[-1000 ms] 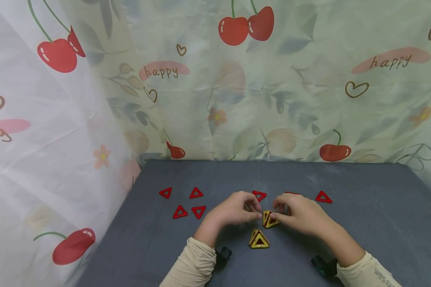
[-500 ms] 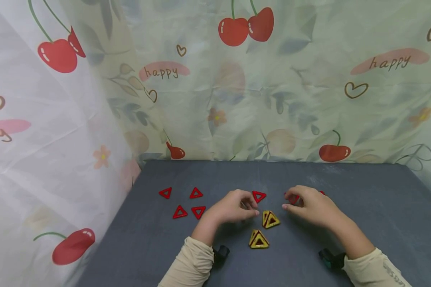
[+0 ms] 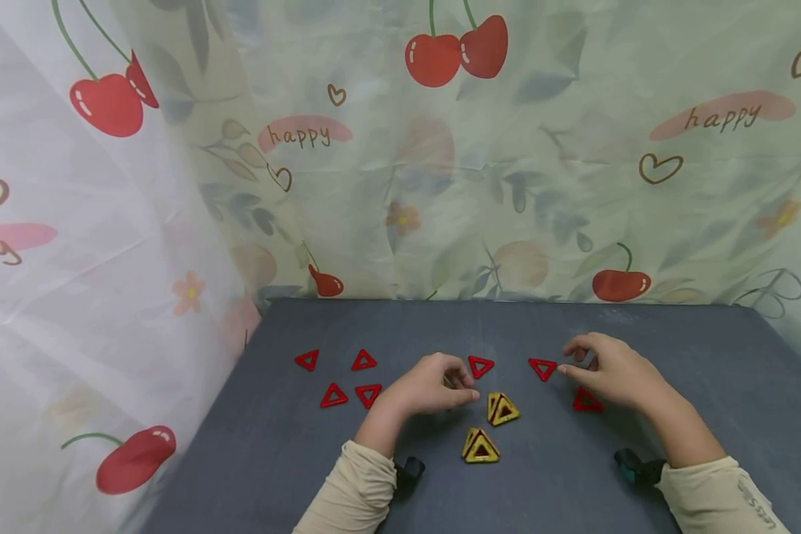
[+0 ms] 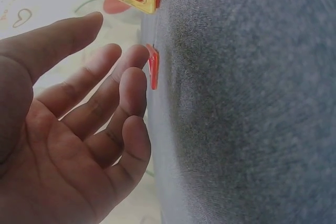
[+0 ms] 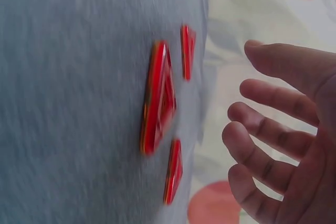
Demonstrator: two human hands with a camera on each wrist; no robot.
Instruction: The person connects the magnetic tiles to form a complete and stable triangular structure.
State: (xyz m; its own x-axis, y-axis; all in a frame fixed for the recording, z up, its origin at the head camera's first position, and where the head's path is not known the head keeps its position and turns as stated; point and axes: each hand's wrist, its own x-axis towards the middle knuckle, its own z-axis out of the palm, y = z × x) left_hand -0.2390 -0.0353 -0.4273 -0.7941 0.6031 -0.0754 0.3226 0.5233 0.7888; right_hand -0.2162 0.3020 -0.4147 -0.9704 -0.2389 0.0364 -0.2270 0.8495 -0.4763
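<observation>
Right hand (image 3: pixel 617 374) shifted rightward off the yellow triangle pieces (image 3: pixel 499 411), thumb and fingers loosely spread, red triangle (image 3: pixel 587 401) just on its near side, left hand (image 3: pixel 432 384) almost unmoved, loosely spread, near those pieces

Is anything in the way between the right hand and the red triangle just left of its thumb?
Nothing visible is: in the head view, the right hand has its thumb tip close beside that red triangle, with nothing between. Another red triangle shows below the thumb, out of that path.
</observation>
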